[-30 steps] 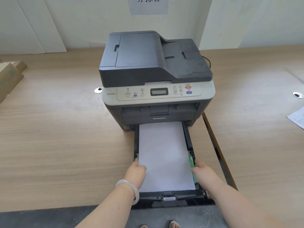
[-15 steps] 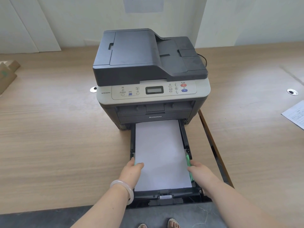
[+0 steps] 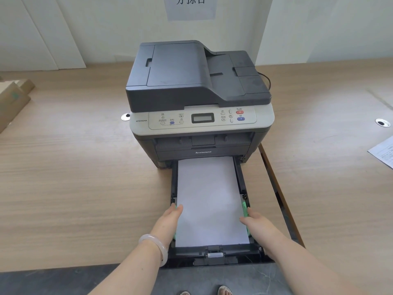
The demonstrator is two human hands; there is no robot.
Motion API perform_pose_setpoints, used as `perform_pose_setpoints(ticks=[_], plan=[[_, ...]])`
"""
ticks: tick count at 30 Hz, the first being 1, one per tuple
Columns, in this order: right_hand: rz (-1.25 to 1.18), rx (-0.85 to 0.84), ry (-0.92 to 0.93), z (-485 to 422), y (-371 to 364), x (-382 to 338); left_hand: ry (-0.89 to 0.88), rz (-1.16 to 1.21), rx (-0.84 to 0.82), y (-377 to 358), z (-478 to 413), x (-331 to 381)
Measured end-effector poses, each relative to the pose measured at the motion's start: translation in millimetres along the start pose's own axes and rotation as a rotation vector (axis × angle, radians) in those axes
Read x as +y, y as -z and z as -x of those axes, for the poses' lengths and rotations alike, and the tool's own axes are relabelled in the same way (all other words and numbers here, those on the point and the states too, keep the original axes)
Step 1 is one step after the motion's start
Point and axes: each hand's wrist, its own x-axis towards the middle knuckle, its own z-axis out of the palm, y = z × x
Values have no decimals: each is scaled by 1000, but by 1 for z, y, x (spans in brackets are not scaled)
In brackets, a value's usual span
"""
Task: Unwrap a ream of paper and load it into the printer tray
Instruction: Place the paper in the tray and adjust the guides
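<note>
Both hands are lying flat and loosely open, gripping nothing: the left hand (image 3: 169,220) is touching the paper stack's left edge, the right hand (image 3: 256,223) is resting beside the green guide (image 3: 245,208) at lower centre. The paper stack (image 3: 209,199) is sitting in the pulled-out tray (image 3: 212,252). It is probably heavy together yet floppy and slippery sheet by sheet, so pressing on its side edges seems best. Beyond, the printer (image 3: 197,99) is filling mid-frame.
</note>
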Motion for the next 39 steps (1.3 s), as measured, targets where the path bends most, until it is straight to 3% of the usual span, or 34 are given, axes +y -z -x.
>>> perform_pose_setpoints(ticks=[5,9,14,17,20,22,29,39], plan=[[-2,34,67,7,10,-2,-119,-16,79,5,9,-3],[152,42,164,12,24,13,-240,-143,63,18,20,-6],[415,-74,233,27,46,50,-263,-605,-97,50,29,-32],[609,-166,313,33,56,66,-367,-913,-247,56,31,-36],[703,-109,355,30,60,77,-451,-1318,-290,61,30,-37],[712,-40,384,24,62,82,-482,-1466,-260,66,25,-42],[674,38,421,0,66,73,-543,-1375,-73,73,7,-36],[548,228,418,-60,74,18,-602,-1143,323,70,-39,14]])
